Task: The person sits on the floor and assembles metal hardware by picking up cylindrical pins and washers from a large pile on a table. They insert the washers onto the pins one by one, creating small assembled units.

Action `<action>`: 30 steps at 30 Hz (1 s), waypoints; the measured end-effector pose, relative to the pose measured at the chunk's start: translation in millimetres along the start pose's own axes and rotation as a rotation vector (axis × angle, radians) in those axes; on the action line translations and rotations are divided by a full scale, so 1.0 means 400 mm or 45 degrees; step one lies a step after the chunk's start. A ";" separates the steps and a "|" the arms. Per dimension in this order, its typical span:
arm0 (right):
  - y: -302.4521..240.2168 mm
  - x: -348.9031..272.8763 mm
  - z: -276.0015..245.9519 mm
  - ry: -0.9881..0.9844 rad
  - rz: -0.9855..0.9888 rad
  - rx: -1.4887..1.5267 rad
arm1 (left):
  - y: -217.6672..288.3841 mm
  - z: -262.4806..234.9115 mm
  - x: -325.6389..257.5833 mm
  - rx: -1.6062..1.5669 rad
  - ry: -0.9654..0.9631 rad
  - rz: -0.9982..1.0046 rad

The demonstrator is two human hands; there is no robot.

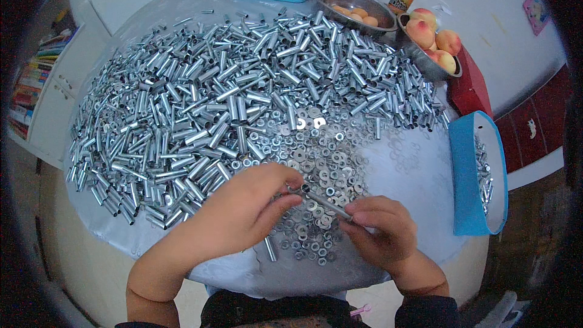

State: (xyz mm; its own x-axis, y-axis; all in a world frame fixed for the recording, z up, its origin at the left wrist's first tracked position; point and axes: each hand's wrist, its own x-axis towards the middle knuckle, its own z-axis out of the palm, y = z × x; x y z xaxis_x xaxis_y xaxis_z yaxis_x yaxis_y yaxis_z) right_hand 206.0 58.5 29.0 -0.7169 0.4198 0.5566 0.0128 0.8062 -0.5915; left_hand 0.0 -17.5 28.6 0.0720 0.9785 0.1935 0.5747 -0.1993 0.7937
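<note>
Right now we hold one thin metal rod [325, 201] between us. Our left hand [246, 209] pinches its top end with closed fingers, and our right hand [382, 231] is curled shut around its lower end. It hangs just above the little washers [322, 164]. If we loosen our pinch, it could slip and get lost in the big pile of shiny tubes [218, 97]. Our arms could also push washers off the table edge [243, 273]. The blue bin [467, 176] stands well apart at our right.
</note>
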 end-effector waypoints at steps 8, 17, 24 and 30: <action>-0.009 -0.004 -0.010 0.098 0.147 -0.001 | -0.016 0.051 0.007 -0.063 -0.014 0.155; 0.012 0.006 0.010 0.065 0.099 0.043 | -0.025 0.060 0.003 -0.035 -0.064 0.204; 0.051 0.017 0.014 -0.161 -0.021 -0.037 | -0.013 0.076 -0.014 -0.528 0.009 -0.057; 0.047 0.020 0.026 -0.194 0.109 -0.145 | 0.004 0.049 -0.008 -1.057 -0.028 -0.427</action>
State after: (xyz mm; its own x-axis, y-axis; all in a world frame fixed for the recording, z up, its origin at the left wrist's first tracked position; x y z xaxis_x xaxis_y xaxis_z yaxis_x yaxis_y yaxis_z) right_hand 193.2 72.9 16.4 -0.8068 0.4276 0.4076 0.1504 0.8160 -0.5581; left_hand 16.6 -20.1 18.2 0.0271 0.9914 -0.1277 -0.2058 0.1306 0.9698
